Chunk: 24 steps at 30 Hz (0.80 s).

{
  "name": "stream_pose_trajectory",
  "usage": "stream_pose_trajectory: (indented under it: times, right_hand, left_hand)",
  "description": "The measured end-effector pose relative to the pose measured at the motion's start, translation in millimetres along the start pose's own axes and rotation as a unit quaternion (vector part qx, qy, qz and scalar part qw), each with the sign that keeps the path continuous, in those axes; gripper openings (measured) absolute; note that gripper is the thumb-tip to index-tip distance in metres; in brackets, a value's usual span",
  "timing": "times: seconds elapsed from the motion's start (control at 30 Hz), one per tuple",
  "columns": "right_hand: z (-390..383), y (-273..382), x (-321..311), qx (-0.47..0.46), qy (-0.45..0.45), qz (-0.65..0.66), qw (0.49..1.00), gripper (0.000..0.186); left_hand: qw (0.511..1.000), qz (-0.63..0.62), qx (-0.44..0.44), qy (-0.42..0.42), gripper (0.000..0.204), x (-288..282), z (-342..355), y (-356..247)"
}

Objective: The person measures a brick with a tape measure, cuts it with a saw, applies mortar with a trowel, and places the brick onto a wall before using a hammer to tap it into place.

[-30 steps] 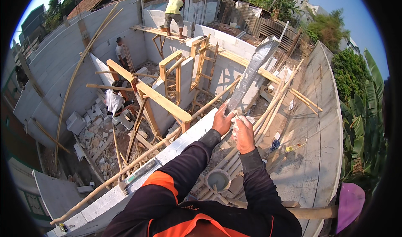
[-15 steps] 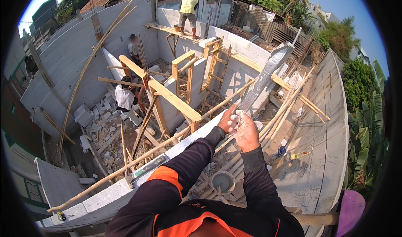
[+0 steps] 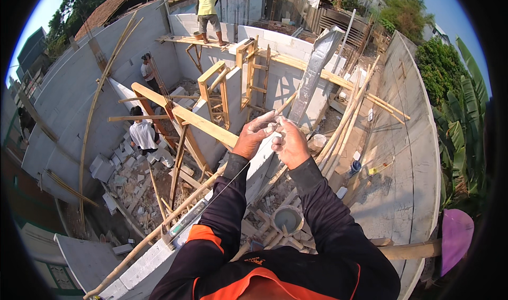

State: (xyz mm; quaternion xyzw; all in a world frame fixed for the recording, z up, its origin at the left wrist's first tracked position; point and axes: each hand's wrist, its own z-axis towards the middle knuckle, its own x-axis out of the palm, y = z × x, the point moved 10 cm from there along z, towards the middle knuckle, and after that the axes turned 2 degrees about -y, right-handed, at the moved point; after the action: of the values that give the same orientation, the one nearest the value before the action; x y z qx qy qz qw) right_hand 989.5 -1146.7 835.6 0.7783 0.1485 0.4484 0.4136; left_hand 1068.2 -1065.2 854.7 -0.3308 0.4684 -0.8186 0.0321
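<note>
My left hand (image 3: 255, 137) and my right hand (image 3: 292, 144) are raised in front of me, fingertips meeting, over a white block wall (image 3: 262, 159). Both are dusted white, with the fingers closed in a pinch. A thin string (image 3: 228, 184) runs from my left hand down along the wall to the lower left; its end between the fingers is too small to make out. Beyond my hands stands a silver-wrapped post (image 3: 312, 77). A tool with a green handle (image 3: 179, 227) lies on the wall top beside my left arm.
A bucket of grey mix (image 3: 287, 219) stands below, between my arms. Bamboo poles (image 3: 346, 122) lean at right beside a grey concrete slope (image 3: 394, 157). Timber frames (image 3: 206, 122) rise at left above rubble, near a crouching person (image 3: 144, 133). Another person (image 3: 207, 11) stands on planks.
My left hand has come out from behind the right, and the fingertips now meet. Both hands have shifted left and my view has turned slightly. The string beside my left arm now shows.
</note>
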Motion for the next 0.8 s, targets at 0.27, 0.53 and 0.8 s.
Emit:
stream_pose_trajectory:
  times: [0.27,0.53,0.8]
  right_hand:
    - [-6.1,-3.0,-2.1,0.017,-0.025,-0.009,1.0,0.037]
    - [-48.9,99.6,-50.3,-0.233,-0.068,-0.125,0.962,0.035]
    - [109.4,111.8,-36.5,-0.134,0.072,-0.372,0.916,0.03]
  left_hand:
    - [0.868,0.447,0.124,-0.176,0.039,-30.8,4.9,-24.8]
    - [0.973,0.079,-0.042,-0.211,0.036,-49.5,51.5,48.9]
    - [0.989,0.015,-0.118,-0.084,0.021,-21.7,121.2,108.0]
